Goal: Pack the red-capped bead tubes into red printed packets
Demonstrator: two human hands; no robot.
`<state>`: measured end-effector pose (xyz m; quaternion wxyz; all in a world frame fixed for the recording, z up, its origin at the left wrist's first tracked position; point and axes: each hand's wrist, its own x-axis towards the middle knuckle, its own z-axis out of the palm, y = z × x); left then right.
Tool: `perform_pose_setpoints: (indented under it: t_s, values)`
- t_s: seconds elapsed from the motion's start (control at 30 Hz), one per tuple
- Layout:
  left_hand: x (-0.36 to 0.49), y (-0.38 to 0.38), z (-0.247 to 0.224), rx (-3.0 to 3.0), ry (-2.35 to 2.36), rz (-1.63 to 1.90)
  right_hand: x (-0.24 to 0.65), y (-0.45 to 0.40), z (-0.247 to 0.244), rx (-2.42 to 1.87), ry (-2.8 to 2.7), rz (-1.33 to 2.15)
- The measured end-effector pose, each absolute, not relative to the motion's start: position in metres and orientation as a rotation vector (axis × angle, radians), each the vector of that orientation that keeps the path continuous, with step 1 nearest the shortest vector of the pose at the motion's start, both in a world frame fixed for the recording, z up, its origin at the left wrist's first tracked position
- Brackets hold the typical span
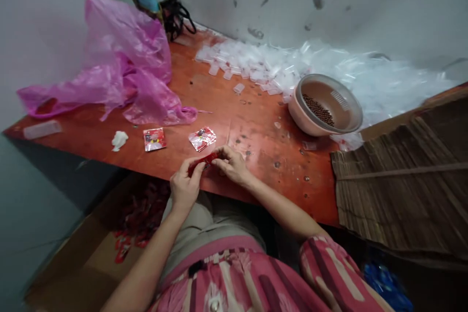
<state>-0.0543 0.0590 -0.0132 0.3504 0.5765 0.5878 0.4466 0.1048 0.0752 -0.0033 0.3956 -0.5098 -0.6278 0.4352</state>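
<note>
Between my two hands, just over the table's front edge, is a small dark red piece [209, 158], perhaps a folded packet; the fingers cover much of it. My left hand [185, 183] pinches its left end between thumb and fingers. At its right end, my right hand [233, 165] grips with thumb and fingertips. A small stack of red and white printed packets [202, 139] lies on the table right behind the hands. Farther left sits another red printed packet stack [154, 139], with a crumpled white scrap [119, 140] beside it.
A bowl [325, 105] with small brown beads stands at the right, before a heap of clear plastic pieces [278, 66]. Bundled cardboard sheets [402, 180] occupy the right edge. A pink plastic bag [135, 68] lies left. Below, a cardboard box [80, 253] contains red pieces.
</note>
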Motion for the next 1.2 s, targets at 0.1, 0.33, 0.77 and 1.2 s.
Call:
perform_pose_setpoints:
  t_s: [0.1, 0.33, 0.77, 1.2]
  values:
    - [-0.052, 0.062, -0.017, 1.719, 1.492, 1.085, 0.111, 0.073, -0.007, -1.352, -1.713, 0.934]
    - [-0.042, 0.065, -0.043, 1.916, 1.51, 1.007, 0.121, 0.076, -0.027, -1.278, -1.939, 0.791]
    - [-0.064, 0.105, -0.006, 1.316, 1.296, 1.208, 0.113, 0.14, 0.022, -1.41, -1.362, 1.468]
    - [-0.061, 0.172, 0.005, 2.219, 1.725, 0.328, 0.094, 0.181, 0.026, -2.058, -2.346, 0.356]
